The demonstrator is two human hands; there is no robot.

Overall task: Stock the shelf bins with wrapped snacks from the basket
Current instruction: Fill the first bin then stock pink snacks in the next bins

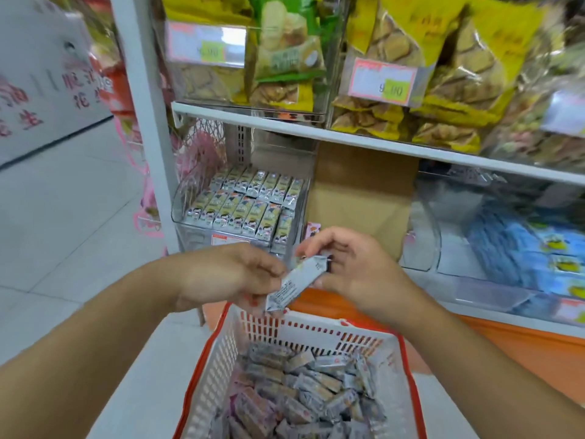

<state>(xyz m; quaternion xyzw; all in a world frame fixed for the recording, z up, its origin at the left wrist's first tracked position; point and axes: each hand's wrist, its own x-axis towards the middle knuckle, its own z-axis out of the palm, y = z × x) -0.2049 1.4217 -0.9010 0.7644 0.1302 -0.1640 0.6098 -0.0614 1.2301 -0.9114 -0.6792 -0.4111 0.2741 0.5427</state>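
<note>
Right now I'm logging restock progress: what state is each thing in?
Silver wrapped snack bar: sealed, tilted, held over the basket by both hands.
Left hand: grip pinching the bar's lower part.
Right hand: grip on the bar's upper end.
White-and-orange plastic basket: holds many snacks.
Clear plastic shelf bin: nearly full, neat rows.

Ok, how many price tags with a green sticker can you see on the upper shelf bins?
2. One price tag is on the left bin, the other price tag on the bin to its right. A blurred label at the far right edge may be a third.
</note>
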